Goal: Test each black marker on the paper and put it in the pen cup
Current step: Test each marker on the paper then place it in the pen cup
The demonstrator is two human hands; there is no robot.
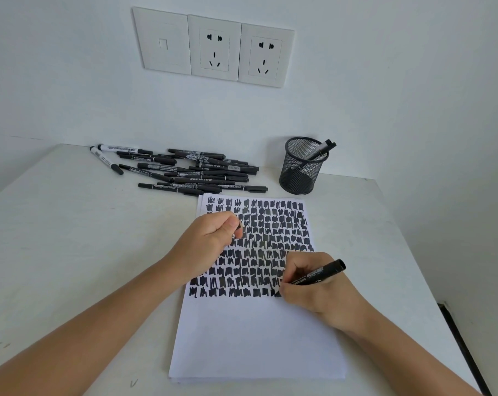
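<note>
The right grip [307,287] is closed round a black marker [319,274], whose tip is on the paper [256,332] at the end of the lowest scribble row, in front of the mesh pen cup [302,170]. The left grip [210,238] rests curled on the paper, and I cannot tell whether it pinches a cap. Only about two finished markers [320,151] stand in the pen cup. A large marker pile [196,172] lies left of it, so most of the job looks undone.

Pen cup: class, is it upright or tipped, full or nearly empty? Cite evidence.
Upright and nearly empty. The pen cup stands on its base; through its mesh only one or two markers show, leaning against the rim.
</note>
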